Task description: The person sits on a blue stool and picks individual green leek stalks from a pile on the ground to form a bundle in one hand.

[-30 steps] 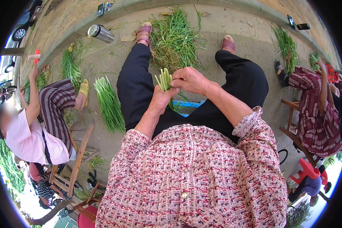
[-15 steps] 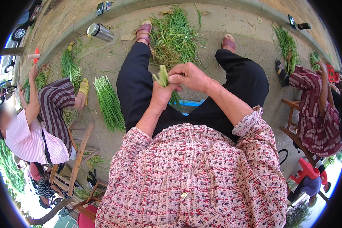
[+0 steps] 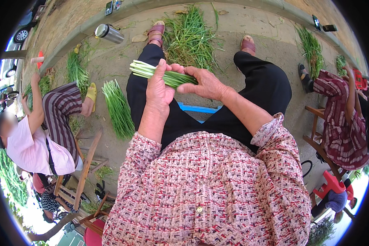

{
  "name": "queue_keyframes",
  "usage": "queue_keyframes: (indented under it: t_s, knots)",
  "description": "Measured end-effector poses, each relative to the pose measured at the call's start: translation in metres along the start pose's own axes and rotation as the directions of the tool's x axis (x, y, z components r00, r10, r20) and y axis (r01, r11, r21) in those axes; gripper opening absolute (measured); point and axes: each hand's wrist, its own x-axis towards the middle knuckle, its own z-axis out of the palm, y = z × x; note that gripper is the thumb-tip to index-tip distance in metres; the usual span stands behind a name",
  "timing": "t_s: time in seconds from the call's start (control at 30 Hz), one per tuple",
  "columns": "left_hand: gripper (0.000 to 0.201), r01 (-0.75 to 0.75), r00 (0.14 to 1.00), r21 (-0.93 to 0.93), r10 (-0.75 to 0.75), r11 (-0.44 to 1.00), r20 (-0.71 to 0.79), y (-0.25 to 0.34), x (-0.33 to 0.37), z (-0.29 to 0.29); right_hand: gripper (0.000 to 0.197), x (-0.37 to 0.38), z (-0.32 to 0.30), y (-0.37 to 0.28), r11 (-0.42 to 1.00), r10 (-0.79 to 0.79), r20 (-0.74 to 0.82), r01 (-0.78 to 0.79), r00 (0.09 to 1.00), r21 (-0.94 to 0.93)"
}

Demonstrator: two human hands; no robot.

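Observation:
A bundle of garlic chives [image 3: 143, 69] lies nearly level above my lap, its pale cut ends to the left and green leaves to the right. My left hand [image 3: 158, 90] cradles its middle, thumb upright in front and fingers behind. My right hand [image 3: 207, 85] wraps the leafy end, which is hidden inside it. On the ground beyond my hands spreads a loose, tangled heap of chives [image 3: 190, 39] with brownish bits at its near side. To the left of my leg, a neater pile of chives [image 3: 119, 108] rests with its pale ends pointing away.
A steel flask [image 3: 112, 35] lies near the curb at far left. A blue plastic piece [image 3: 199, 109] shows between my thighs. People sit on both sides, near wooden chairs [image 3: 86, 170] and more chives [image 3: 309, 49].
The bundle has turned from upright, pale ends up, to lying sideways with pale ends left. My left hand has loosened and moved left; my right hand has shifted onto the leaves.

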Motion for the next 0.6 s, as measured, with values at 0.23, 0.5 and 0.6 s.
queue_keyframes:
  t_s: [0.23, 0.5, 0.6]
  knots:
    - [0.021, -0.059, 0.979, 0.019, 0.062, 0.998, -0.193, -0.016, -0.001, 0.009, 0.045, -0.008, 0.022, -0.003, 0.976, -0.019, -0.017, 0.015, 1.000, -0.218]
    - [0.029, -0.180, 0.979, 0.381, 0.202, 0.907, -0.018, -0.015, -0.015, 0.013, 0.023, -0.008, 0.042, 0.017, 0.999, 0.039, -0.033, -0.039, 0.999, -0.017]
    - [0.056, -0.237, 0.968, 0.390, 0.180, 0.890, 0.178, -0.008, -0.018, 0.007, 0.021, -0.004, 0.049, 0.026, 0.978, 0.004, -0.042, 0.005, 0.999, 0.207]
